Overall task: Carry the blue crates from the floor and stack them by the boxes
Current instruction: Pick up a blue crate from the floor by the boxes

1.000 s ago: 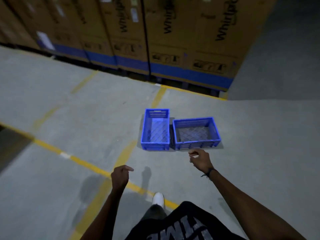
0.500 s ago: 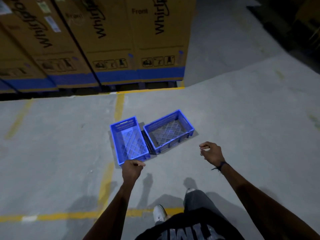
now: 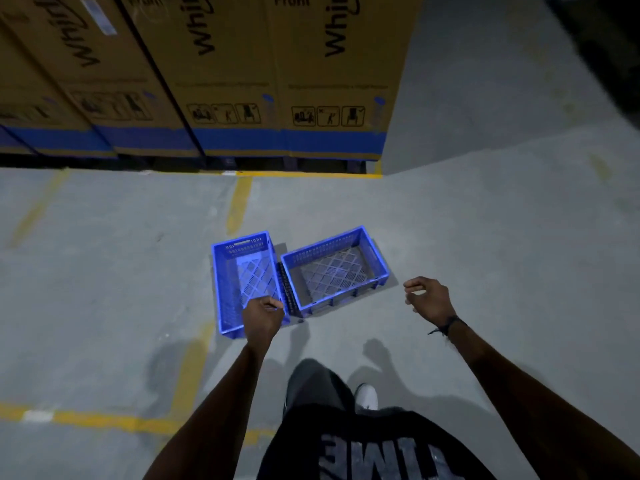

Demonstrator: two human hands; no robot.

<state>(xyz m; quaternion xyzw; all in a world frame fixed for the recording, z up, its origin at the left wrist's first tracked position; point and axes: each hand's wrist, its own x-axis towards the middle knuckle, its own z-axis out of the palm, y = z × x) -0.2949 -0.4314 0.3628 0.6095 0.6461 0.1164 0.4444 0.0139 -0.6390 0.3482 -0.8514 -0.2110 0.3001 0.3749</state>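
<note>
Fingers [image 3: 273, 304] of the left hand [image 3: 260, 318] curled loosely inward, gripping nothing, seen over the near end of the left blue crate [image 3: 242, 282]; contact with the rim impossible to judge from above. Fingers [image 3: 414, 289] of the right hand [image 3: 427, 299] half bent and apart, also empty, hanging in the air just right of the right blue crate [image 3: 334, 268], a dark band at the wrist. Both crates empty and upright on the grey concrete floor [image 3: 104, 271], side by side and nearly touching, the right one angled slightly. Beyond, across a yellow floor line [image 3: 239, 202], a row of tall brown cardboard boxes [image 3: 277, 81] with blue bands. Below, a dark printed shirt, grey trousers and one white shoe [image 3: 367, 396].
</note>
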